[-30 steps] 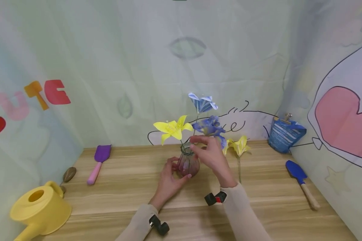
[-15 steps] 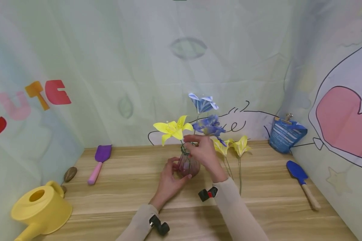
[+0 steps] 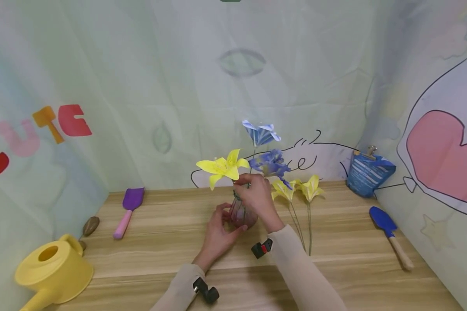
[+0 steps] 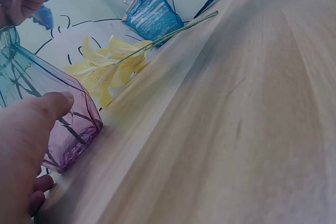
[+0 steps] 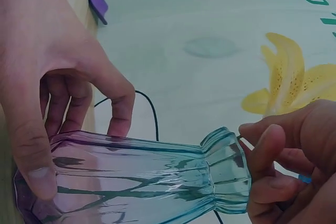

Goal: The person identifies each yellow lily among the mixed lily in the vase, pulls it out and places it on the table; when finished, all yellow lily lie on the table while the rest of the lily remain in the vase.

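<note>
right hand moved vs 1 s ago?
Yes. In the head view the right hand has shifted left, from right of the glass vase to over its mouth, uncovering the two yellow flowers lying on the table.

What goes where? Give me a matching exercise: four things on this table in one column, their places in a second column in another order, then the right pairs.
Things:
1. glass vase
2. yellow watering can
3. purple scoop
4. blue trowel

Places:
A. near left corner of the table
B. right side, near the wall, wooden handle toward the camera
C. middle of the table, held by the left hand, with the right hand at its neck
D. left side toward the back, pink handle toward the camera

Pairs: 1-C, 2-A, 3-D, 4-B
</note>
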Demonstrator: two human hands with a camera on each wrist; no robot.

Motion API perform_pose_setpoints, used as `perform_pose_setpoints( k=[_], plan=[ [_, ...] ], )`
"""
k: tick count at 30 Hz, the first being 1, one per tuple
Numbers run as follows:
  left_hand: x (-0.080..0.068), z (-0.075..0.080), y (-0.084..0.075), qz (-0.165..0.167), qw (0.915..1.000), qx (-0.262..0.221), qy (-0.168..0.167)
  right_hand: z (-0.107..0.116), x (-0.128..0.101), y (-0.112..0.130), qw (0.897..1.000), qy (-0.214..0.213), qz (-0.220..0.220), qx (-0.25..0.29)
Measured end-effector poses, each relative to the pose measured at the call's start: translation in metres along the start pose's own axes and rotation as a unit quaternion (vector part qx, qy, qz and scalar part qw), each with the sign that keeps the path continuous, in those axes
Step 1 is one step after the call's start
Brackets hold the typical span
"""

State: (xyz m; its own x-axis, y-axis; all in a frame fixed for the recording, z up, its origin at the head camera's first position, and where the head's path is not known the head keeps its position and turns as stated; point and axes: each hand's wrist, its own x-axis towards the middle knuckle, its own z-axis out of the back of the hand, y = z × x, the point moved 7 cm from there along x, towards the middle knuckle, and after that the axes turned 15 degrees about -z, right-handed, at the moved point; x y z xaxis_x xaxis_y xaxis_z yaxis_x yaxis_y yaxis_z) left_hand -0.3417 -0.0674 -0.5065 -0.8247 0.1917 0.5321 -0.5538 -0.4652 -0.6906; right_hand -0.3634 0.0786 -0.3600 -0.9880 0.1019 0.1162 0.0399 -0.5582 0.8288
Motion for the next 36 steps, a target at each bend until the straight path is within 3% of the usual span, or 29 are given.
perform_pose_setpoints(
  k=[14, 29, 36],
  plan=[
    [0.001, 0.0, 0.002, 0.009, 0.9999, -0.009, 0.008, 0.003, 0.001, 0.009, 0.998, -0.014, 0.012, 0.054],
    [-0.002, -0.001, 0.001, 0.022, 0.9996, -0.012, 0.012, 0.03, 0.001, 0.038, 0.992, -0.067, 0.051, 0.098],
    [-0.001, -0.001, 0.001, 0.003, 1.0, 0.003, 0.006, 0.045, -0.004, 0.055, 0.987, -0.083, 0.074, 0.114]
  ],
)
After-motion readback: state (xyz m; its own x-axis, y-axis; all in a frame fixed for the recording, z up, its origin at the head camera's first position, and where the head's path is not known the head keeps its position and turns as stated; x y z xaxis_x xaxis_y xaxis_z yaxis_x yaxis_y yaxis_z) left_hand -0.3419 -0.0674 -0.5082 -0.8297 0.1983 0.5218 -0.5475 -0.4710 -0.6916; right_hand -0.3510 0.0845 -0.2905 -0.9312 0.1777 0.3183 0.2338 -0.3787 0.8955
